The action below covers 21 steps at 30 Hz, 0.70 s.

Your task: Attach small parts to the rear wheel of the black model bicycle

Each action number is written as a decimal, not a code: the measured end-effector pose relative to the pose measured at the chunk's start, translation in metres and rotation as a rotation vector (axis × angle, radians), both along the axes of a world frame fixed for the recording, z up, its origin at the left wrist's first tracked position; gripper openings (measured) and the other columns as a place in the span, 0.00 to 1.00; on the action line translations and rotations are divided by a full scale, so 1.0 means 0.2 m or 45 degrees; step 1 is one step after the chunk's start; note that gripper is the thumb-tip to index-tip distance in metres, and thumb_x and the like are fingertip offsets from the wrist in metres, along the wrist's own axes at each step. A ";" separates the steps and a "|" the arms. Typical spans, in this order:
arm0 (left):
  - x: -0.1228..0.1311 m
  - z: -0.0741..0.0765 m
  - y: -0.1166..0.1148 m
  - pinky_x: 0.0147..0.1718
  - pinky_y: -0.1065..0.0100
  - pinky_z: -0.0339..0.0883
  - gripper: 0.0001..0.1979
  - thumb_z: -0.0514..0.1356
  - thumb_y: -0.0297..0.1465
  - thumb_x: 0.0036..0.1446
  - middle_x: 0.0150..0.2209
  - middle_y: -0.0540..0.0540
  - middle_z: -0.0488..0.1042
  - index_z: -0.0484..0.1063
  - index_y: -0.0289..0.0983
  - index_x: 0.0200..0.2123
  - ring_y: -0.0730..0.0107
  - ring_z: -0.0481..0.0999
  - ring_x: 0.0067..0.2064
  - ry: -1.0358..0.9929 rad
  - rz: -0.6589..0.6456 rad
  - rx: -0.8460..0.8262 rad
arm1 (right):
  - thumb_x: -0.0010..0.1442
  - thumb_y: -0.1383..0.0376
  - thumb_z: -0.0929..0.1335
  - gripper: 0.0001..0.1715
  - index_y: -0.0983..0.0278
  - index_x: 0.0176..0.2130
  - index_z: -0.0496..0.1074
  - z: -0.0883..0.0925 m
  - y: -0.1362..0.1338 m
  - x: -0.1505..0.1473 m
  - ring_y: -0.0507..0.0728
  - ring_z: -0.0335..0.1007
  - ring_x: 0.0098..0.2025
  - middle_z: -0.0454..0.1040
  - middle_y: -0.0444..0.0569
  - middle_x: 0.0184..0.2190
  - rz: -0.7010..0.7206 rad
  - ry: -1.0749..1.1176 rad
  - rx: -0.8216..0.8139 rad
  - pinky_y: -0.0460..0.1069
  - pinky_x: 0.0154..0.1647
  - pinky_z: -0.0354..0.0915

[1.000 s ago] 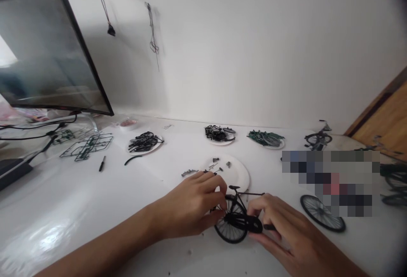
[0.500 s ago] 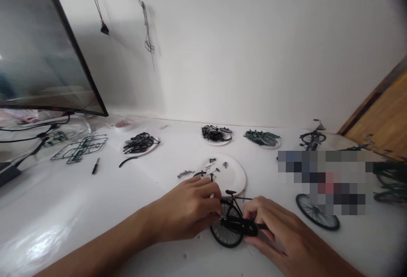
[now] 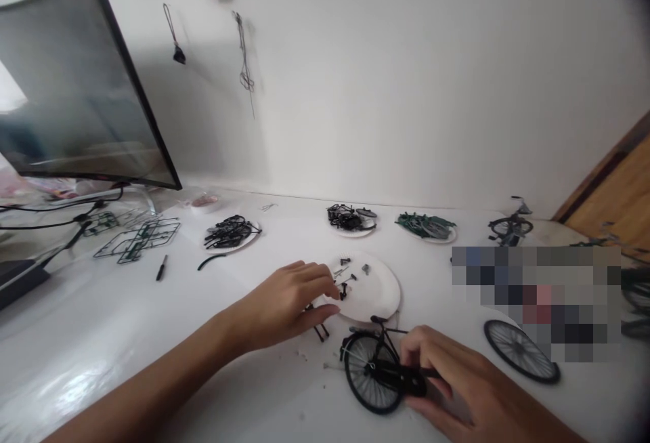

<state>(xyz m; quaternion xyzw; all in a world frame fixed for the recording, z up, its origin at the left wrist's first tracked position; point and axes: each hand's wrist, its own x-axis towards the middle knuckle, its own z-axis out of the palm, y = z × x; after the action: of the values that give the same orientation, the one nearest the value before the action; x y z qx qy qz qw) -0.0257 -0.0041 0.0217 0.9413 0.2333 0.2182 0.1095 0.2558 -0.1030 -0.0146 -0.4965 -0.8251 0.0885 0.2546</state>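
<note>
Monitor [image 3: 76, 91], sprues [image 3: 137, 240], loose wheel [image 3: 521, 351]

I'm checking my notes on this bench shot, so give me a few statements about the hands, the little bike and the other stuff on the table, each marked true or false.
1. The right hand grips the black model bicycle, which stands upright on the table. True.
2. The left hand rests on the bicycle's wheel. False: it is at the near edge of the paper plate that holds small parts, apart from the bicycle.
3. A loose wheel lies flat on the table to the right of the bicycle. True.
4. The monitor stands at the right end of the table. False: it stands at the left.
</note>
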 end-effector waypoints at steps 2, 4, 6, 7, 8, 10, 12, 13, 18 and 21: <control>-0.01 0.02 0.00 0.41 0.64 0.67 0.09 0.61 0.34 0.67 0.43 0.46 0.76 0.72 0.37 0.46 0.67 0.75 0.40 0.056 -0.021 -0.032 | 0.52 0.72 0.70 0.13 0.58 0.37 0.69 0.02 0.00 0.01 0.52 0.71 0.27 0.74 0.42 0.31 0.033 0.011 -0.115 0.44 0.27 0.68; 0.00 0.03 -0.03 0.38 0.68 0.67 0.10 0.67 0.33 0.60 0.41 0.48 0.77 0.74 0.37 0.44 0.70 0.75 0.38 0.109 -0.106 -0.155 | 0.52 0.73 0.70 0.13 0.58 0.38 0.69 0.04 -0.01 0.02 0.53 0.72 0.28 0.75 0.43 0.31 0.051 0.033 -0.197 0.44 0.27 0.68; 0.02 0.03 -0.08 0.39 0.69 0.68 0.12 0.70 0.29 0.55 0.40 0.49 0.77 0.74 0.37 0.42 0.70 0.75 0.38 0.170 -0.195 -0.242 | 0.52 0.72 0.70 0.13 0.58 0.38 0.69 0.04 -0.01 0.03 0.53 0.72 0.29 0.75 0.43 0.31 0.049 0.032 -0.198 0.44 0.29 0.69; 0.02 0.02 -0.10 0.40 0.68 0.68 0.12 0.70 0.28 0.53 0.39 0.49 0.77 0.73 0.37 0.41 0.69 0.75 0.39 0.201 -0.220 -0.233 | 0.53 0.72 0.69 0.12 0.58 0.38 0.69 0.05 -0.01 0.03 0.54 0.73 0.30 0.75 0.44 0.32 0.056 0.022 -0.196 0.44 0.29 0.69; 0.03 0.01 -0.11 0.42 0.67 0.68 0.11 0.69 0.27 0.54 0.38 0.49 0.77 0.73 0.37 0.40 0.68 0.75 0.39 0.229 -0.240 -0.200 | 0.53 0.72 0.69 0.12 0.58 0.38 0.69 0.05 -0.02 0.04 0.54 0.73 0.31 0.75 0.44 0.32 0.064 0.008 -0.198 0.45 0.30 0.70; 0.04 -0.02 -0.13 0.42 0.66 0.68 0.07 0.65 0.25 0.57 0.36 0.49 0.77 0.71 0.37 0.38 0.67 0.75 0.38 0.268 -0.265 -0.100 | 0.54 0.72 0.69 0.12 0.58 0.39 0.69 0.05 -0.02 0.04 0.54 0.73 0.32 0.75 0.45 0.33 0.077 -0.019 -0.212 0.45 0.32 0.70; 0.05 -0.04 -0.14 0.40 0.66 0.67 0.04 0.60 0.23 0.60 0.34 0.49 0.76 0.70 0.37 0.38 0.67 0.74 0.37 0.286 -0.293 -0.010 | 0.55 0.72 0.69 0.12 0.58 0.40 0.69 0.06 -0.02 0.04 0.54 0.74 0.33 0.75 0.45 0.34 0.091 -0.041 -0.237 0.45 0.32 0.70; 0.05 -0.05 -0.14 0.39 0.66 0.67 0.04 0.59 0.23 0.61 0.33 0.49 0.76 0.69 0.37 0.37 0.68 0.74 0.36 0.293 -0.300 0.022 | 0.54 0.72 0.69 0.13 0.58 0.40 0.69 0.06 -0.02 0.04 0.54 0.74 0.33 0.75 0.45 0.35 0.091 -0.046 -0.243 0.45 0.32 0.71; 0.04 -0.05 -0.13 0.38 0.68 0.66 0.07 0.58 0.20 0.60 0.33 0.51 0.75 0.67 0.38 0.38 0.70 0.72 0.34 0.296 -0.255 -0.025 | 0.53 0.73 0.69 0.14 0.58 0.39 0.70 0.07 -0.04 0.03 0.54 0.74 0.34 0.75 0.45 0.35 0.070 -0.059 -0.284 0.45 0.33 0.71; 0.03 -0.04 -0.11 0.39 0.69 0.67 0.09 0.57 0.19 0.59 0.34 0.50 0.76 0.68 0.38 0.40 0.71 0.73 0.34 0.291 -0.213 -0.109 | 0.54 0.72 0.69 0.12 0.59 0.39 0.69 0.09 -0.04 0.01 0.54 0.74 0.35 0.75 0.45 0.35 0.070 -0.057 -0.342 0.44 0.34 0.72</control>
<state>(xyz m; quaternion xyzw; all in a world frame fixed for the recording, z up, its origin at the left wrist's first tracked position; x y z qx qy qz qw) -0.0199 -0.0269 0.0141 0.9706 0.1740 0.0895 0.1401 0.2586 -0.1105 0.0036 -0.5050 -0.8247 0.1940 0.1650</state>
